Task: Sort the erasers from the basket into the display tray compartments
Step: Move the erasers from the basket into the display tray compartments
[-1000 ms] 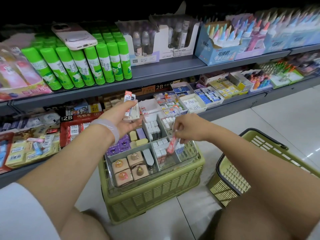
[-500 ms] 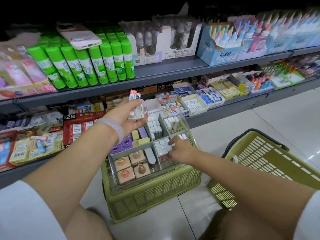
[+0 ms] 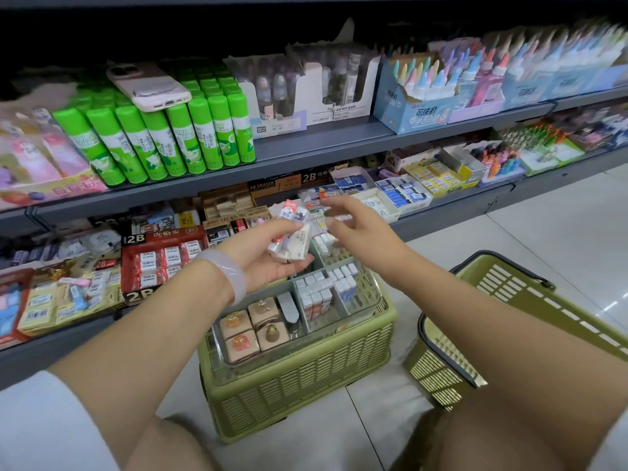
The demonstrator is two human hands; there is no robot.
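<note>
While the left hand [image 3: 268,246] grips a bundle of packaged erasers [image 3: 291,237], the right hand [image 3: 356,229] hovers just beside it, fingers spread and holding nothing. Below both hands, the clear display tray [image 3: 375,309] rests on a green basket [image 3: 306,379].

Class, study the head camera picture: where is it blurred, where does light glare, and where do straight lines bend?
Head view: motion blur smears the right hand and the glue bottles at upper right; glare streaks the floor tiles; the shelf edge bows from wide-angle distortion; the top of the frame is dark.
</note>
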